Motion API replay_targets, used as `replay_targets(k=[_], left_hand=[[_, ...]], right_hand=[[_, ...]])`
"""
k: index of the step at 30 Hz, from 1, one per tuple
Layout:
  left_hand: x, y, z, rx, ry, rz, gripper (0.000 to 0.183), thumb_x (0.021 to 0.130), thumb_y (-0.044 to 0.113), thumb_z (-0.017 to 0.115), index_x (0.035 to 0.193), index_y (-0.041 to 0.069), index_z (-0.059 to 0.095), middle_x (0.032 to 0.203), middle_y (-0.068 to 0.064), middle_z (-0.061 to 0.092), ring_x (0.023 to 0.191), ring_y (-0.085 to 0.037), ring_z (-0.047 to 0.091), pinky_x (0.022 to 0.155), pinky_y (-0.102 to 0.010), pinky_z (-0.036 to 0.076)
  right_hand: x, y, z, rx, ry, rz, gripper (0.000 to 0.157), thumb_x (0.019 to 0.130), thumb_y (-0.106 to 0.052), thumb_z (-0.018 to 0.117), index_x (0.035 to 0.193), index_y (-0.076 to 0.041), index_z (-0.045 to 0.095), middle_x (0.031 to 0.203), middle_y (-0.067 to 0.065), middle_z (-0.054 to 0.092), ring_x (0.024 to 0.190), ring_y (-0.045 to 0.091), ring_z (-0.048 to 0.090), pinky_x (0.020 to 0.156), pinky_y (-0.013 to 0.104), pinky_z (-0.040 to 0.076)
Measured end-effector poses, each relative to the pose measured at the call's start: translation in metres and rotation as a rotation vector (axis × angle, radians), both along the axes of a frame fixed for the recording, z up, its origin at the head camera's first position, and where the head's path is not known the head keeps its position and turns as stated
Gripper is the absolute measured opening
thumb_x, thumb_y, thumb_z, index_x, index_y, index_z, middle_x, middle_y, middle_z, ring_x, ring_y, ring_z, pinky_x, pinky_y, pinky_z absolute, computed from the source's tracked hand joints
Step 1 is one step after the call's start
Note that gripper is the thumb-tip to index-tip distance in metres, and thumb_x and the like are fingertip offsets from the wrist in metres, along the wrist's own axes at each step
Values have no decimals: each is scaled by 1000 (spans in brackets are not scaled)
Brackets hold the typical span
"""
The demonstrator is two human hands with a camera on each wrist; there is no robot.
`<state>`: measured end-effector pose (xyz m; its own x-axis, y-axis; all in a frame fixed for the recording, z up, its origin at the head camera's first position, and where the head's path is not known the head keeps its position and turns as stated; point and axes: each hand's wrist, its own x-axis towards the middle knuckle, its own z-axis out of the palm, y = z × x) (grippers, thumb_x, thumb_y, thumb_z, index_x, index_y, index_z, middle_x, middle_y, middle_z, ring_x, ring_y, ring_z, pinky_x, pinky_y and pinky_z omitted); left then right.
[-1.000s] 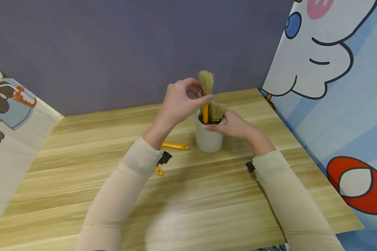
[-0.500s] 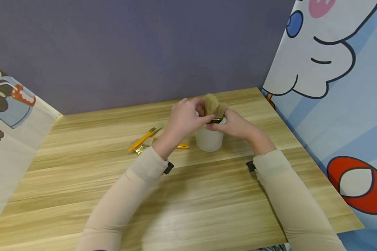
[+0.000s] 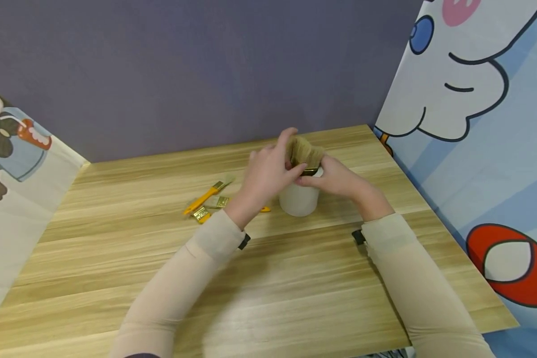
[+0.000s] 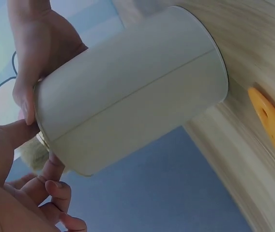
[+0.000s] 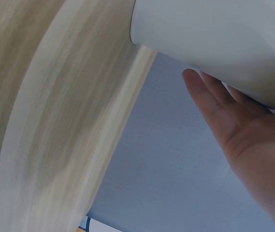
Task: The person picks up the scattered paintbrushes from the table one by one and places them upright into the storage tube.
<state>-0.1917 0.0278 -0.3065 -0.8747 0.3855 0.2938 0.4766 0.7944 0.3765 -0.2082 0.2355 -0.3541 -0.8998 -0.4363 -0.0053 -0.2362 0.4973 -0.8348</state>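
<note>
A white cylindrical holder (image 3: 299, 200) stands upright on the table, with wide pale-bristled paintbrushes (image 3: 307, 150) sticking out of its top, bristles up. My right hand (image 3: 343, 179) grips the holder at its rim, thumb in front; in the right wrist view its fingers (image 5: 215, 101) lie along the far side. Over the mouth, my left hand (image 3: 268, 171) holds a paintbrush low near the rim between thumb and bent fingers, its index finger raised. In the left wrist view the bristles (image 4: 34, 153) show between thumb and fingers. The brush handles inside the holder are hidden.
Left of the holder, several yellow-handled paintbrushes (image 3: 201, 200) lie loosely on the wooden table (image 3: 116, 258), partly under my left forearm. One orange handle end (image 4: 273, 123) shows in the left wrist view. A grey wall (image 3: 183, 84) rises behind the table.
The paintbrush in my left hand has gone down into the holder, and the hand has moved slightly right. Its index finger has lifted. My right hand has stayed at the rim.
</note>
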Motion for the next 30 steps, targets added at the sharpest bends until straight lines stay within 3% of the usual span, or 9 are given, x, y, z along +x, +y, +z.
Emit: replay_targets(k=[7, 15, 23, 26, 30], left_hand=[[0, 5, 0, -116, 43, -29, 64, 104, 47, 66, 161, 27, 44, 73, 7, 63, 77, -16, 59, 90, -47, 46], [-7, 6, 6, -124, -46, -45, 65, 99, 45, 75, 155, 22, 50, 87, 5, 71, 82, -15, 66, 97, -50, 49], [-11, 6, 10, -174, -110, -38, 77, 96, 47, 79, 160, 23, 43, 99, -1, 77, 93, -21, 71, 104, -57, 50], [-10, 5, 11, -154, -92, -58, 78, 97, 50, 77, 161, 23, 41, 93, 1, 75, 86, -19, 70, 101, -56, 51], [-9, 1, 11, -115, -25, -102, 66, 101, 50, 71, 157, 23, 50, 77, 5, 68, 67, -14, 63, 86, -45, 53]], right_hand=[[1, 0, 2, 19, 19, 1, 67, 101, -32, 74, 157, -10, 44, 164, 12, 44, 155, 33, 40, 125, 59, 35], [-1, 0, 1, 10, 0, -1, 63, 100, -32, 76, 152, -9, 49, 151, 13, 57, 139, 33, 56, 118, 56, 43], [-2, -1, 0, -2, 2, 3, 63, 100, -32, 77, 152, -10, 49, 144, 12, 62, 133, 30, 60, 116, 54, 45], [-2, 0, 0, -21, 0, 11, 59, 100, -30, 77, 149, -10, 51, 143, 12, 62, 132, 30, 61, 115, 53, 45], [-1, 1, 1, -22, -6, 15, 56, 100, -32, 76, 147, -12, 52, 144, 11, 61, 131, 29, 62, 111, 52, 49]])
